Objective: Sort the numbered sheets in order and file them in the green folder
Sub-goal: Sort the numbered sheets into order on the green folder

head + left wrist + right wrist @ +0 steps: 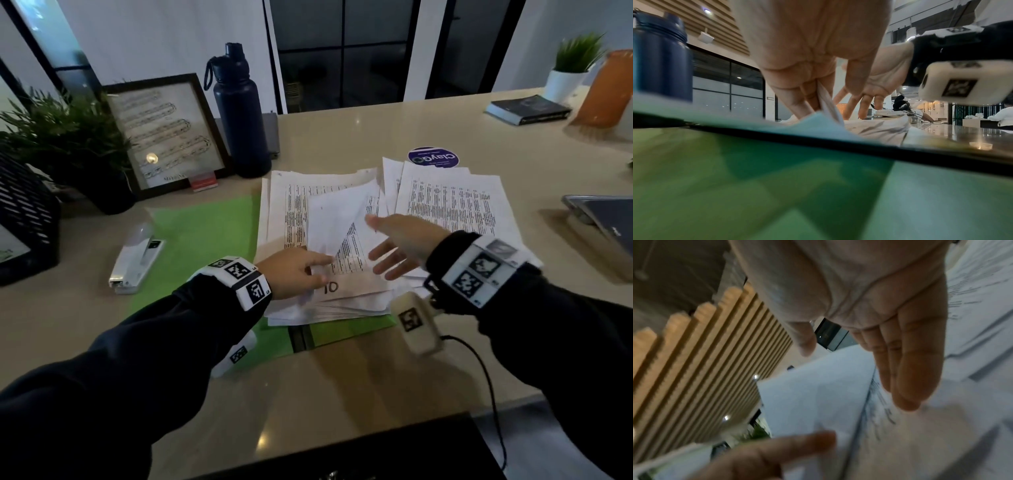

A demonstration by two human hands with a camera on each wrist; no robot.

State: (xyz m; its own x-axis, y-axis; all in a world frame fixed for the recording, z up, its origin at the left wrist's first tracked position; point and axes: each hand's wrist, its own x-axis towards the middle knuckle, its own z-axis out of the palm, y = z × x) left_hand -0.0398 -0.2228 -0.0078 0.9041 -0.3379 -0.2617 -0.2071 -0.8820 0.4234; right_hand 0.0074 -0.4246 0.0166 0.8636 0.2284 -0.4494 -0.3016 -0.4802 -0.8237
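Left hand (294,272) pinches the lifted sheet (337,219) at the stack's near-left corner; right hand (402,245), fingers spread and empty, hovers just right of it, nearer the sheet's free edge.

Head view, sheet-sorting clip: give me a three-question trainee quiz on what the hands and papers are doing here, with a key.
1. True or false: the left hand pinches a lifted sheet at its near corner.
2. Which number is handwritten on the sheet lying under the left hand's fingers? A) 3 B) 10 C) 27
3. Fill in: the right hand hangs over the papers with its fingers ____ and holds nothing.

Key: 1 true; 2 B, the marked sheet tops the near pile, which lies on the green folder; 3 spread.
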